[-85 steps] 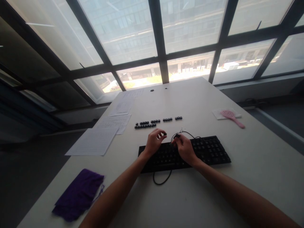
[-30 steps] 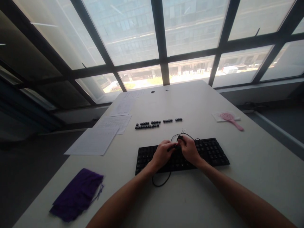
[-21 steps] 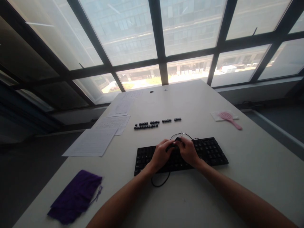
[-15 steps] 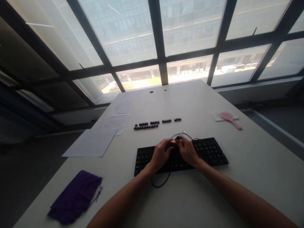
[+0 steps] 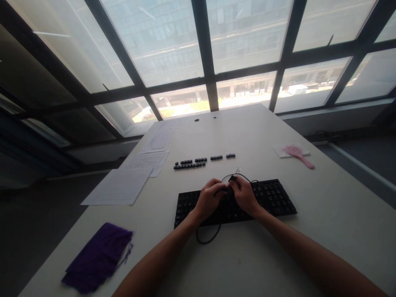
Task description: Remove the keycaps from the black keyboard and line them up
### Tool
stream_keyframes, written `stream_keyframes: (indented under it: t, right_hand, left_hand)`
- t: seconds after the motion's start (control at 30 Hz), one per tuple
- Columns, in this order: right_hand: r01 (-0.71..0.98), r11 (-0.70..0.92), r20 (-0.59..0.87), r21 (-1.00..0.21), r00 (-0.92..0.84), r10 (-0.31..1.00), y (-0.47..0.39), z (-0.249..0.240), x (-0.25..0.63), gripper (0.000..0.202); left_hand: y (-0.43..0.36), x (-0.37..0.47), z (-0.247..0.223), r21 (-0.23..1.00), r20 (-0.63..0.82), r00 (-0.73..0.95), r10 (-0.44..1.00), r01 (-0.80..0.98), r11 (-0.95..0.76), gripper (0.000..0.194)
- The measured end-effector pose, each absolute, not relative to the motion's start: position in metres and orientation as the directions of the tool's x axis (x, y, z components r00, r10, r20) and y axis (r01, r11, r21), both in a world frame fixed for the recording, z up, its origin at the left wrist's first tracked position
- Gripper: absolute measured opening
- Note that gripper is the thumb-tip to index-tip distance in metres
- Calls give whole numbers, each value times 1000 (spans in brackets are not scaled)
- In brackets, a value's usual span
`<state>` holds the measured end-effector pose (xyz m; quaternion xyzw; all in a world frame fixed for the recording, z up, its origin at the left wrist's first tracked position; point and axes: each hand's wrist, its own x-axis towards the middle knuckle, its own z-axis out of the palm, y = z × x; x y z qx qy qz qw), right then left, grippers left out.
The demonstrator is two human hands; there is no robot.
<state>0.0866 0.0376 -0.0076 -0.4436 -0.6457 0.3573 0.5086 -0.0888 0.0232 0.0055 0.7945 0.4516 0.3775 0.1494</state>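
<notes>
A black keyboard (image 5: 275, 198) lies on the white table under both my hands. My right hand (image 5: 246, 197) is closed over its middle, with the thin wire prongs of what looks like a keycap puller (image 5: 238, 169) sticking up past the fingers. At that hand's fingertips is a small black piece (image 5: 232, 178), apparently a keycap. Close beside it, my left hand (image 5: 209, 199) has its fingers curled together; what they hold, if anything, is hidden. Beyond the keyboard, several loose black keycaps (image 5: 187, 166) stand in two rows.
Paper sheets (image 5: 119, 187) lie along the table's left side, with a purple drawstring pouch (image 5: 99, 255) nearer me. To the right, a pink hairbrush (image 5: 298, 154) rests partly on a white packet (image 5: 280, 151). A black cable (image 5: 208, 242) loops out in front of the keyboard.
My fingers have shifted slightly: the small black piece and the wire prongs sit a little higher and are tilted differently. The keyboard and the rows of keycaps stay in place.
</notes>
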Motion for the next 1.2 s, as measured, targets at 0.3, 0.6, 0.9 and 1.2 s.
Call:
stream_keyframes:
  t: [0.3, 0.6, 0.9, 1.2]
  right_hand:
    - [209, 325, 310, -922, -104, 945, 39, -10, 85, 25]
    - [238, 310, 287, -920, -128, 949, 40, -12, 86, 23]
    - [198, 308, 290, -931, -116, 950, 41, -10, 86, 26]
    - [344, 381, 348, -858, -156, 924, 47, -1, 95, 20]
  left_hand:
    - [121, -136, -1, 364, 301, 250, 920, 862, -353, 8]
    - [155, -147, 0, 239, 323, 213, 922, 924, -297, 12]
    - [156, -148, 5, 226, 350, 144, 926, 946, -233, 21]
    - [60, -98, 14, 443, 329, 282, 901, 796, -411, 16]
